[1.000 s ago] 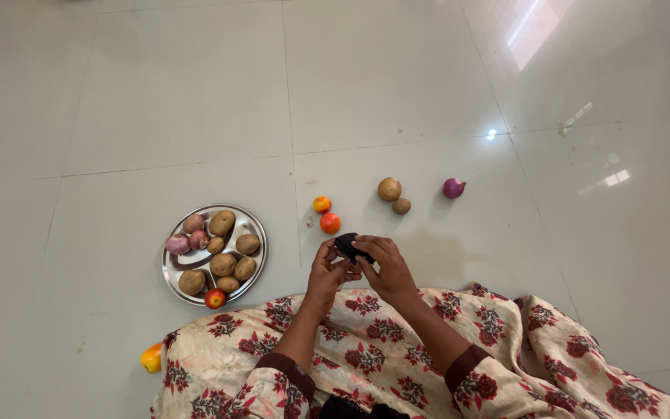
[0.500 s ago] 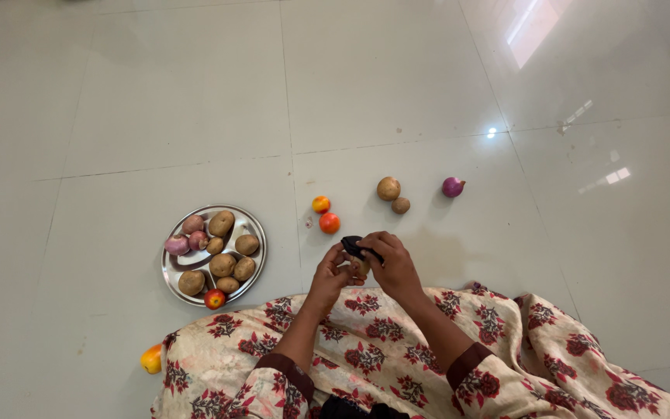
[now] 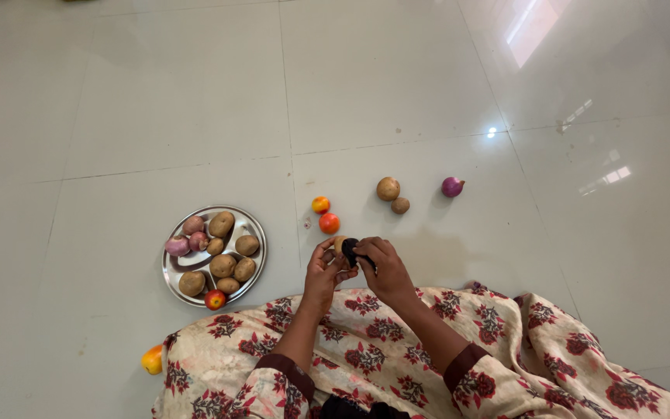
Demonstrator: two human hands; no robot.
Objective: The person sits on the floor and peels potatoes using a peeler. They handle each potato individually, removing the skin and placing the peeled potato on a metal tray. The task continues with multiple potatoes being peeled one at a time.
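Black and small, a handheld peeler-like tool [image 3: 350, 252] sits pinched in the right hand [image 3: 382, 271], pressed against a little tan potato [image 3: 340, 244] that the left hand [image 3: 323, 273] grips from below, both raised just above the floral-clothed lap; fingers hide most of both, so the tool's shape is unclear. Nearby on the pale tiled floor [image 3: 195, 101] rests a round steel plate [image 3: 255, 233] of potatoes and onions.

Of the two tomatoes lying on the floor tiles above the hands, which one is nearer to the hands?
The redder round tomato, just above the left hand; the orange-yellow tomato lies farther up.
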